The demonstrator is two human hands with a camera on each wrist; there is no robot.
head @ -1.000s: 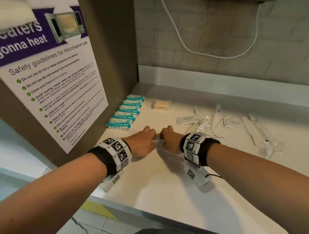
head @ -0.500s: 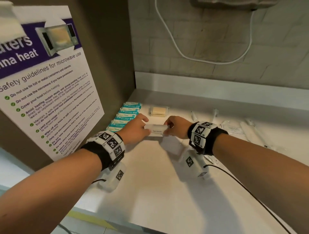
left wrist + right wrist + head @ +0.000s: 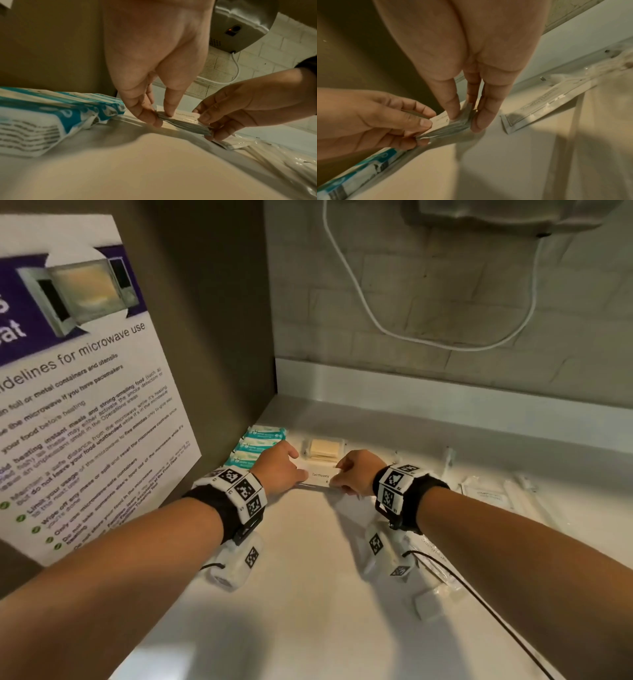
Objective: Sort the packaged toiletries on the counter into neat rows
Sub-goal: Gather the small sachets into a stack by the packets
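Observation:
A stack of flat white toothpaste sachets (image 3: 320, 477) lies on the white counter (image 3: 308, 594), held at both ends. My left hand (image 3: 279, 470) pinches the stack's left end (image 3: 164, 117); my right hand (image 3: 356, 474) pinches its right end (image 3: 460, 121). Just behind the stack lies a clear pack of cream pads (image 3: 323, 449). A row of teal-and-white packets (image 3: 260, 445) runs along the left wall. More clear-wrapped items (image 3: 507, 494) lie scattered to the right.
A brown side panel with a microwave safety poster (image 3: 85, 392) bounds the left. A tiled wall with a white cable (image 3: 376, 320) and a metal dispenser (image 3: 240, 27) rises behind. A small white box (image 3: 430, 604) sits near my right forearm.
Both hands have carried the sachet stack away from me, toward the back of the counter, and set it down just before the cream pad pack.

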